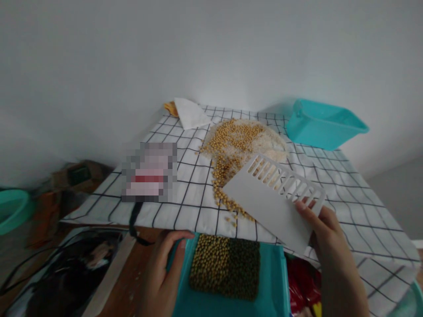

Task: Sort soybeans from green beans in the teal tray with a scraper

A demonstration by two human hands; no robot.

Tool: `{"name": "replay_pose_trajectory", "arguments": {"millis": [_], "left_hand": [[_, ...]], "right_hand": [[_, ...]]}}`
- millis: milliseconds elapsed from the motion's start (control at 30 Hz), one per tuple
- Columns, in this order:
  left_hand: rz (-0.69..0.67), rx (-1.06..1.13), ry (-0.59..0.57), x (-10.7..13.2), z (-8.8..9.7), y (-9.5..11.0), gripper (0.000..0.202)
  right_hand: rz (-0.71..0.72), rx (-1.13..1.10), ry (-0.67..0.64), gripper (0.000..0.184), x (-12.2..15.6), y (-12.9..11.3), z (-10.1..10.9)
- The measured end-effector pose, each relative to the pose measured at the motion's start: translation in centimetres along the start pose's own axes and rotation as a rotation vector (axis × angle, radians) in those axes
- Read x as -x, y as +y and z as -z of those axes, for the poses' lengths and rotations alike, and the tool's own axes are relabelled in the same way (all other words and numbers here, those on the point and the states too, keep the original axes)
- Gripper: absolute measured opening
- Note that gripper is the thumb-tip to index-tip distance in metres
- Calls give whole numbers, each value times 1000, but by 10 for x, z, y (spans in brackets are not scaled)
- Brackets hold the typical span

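Pinching likely light, stiff scraper (271, 200) by its slotted edge — probably best there — with right hand (327, 229), left rim of tray (274, 281) with left hand (168, 255).

A plain pale wall (211, 53) rises beyond the hands (167, 259) (330, 233); the black-checked white worktop (185, 207) spreads ahead of them; the light is dim.

Left hand (163, 270), right hand (325, 229), forearms (345, 284), all bare

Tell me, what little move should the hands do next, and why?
Maybe the right hand should sweep some beans toward the tray with the white board: beans lie loose near the tablecloth's front edge, and the left hand holds the tray there.
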State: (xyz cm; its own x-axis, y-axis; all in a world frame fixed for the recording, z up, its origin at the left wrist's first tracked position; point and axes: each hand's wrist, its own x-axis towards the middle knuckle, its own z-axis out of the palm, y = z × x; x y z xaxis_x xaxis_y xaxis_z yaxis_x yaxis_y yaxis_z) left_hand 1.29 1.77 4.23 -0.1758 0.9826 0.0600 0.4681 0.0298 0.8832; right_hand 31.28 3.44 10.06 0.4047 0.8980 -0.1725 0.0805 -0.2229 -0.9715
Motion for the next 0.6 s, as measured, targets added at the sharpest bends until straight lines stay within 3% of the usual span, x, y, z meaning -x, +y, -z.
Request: {"name": "replay_pose_trajectory", "arguments": {"millis": [233, 600], "left_hand": [[31, 15, -8, 1, -1, -2, 22], [-13, -11, -9, 3, 1, -1, 21]], "right_hand": [[6, -75, 7, 36, 1, 4, 2], [53, -15, -4, 36, -3, 11, 5]]}}
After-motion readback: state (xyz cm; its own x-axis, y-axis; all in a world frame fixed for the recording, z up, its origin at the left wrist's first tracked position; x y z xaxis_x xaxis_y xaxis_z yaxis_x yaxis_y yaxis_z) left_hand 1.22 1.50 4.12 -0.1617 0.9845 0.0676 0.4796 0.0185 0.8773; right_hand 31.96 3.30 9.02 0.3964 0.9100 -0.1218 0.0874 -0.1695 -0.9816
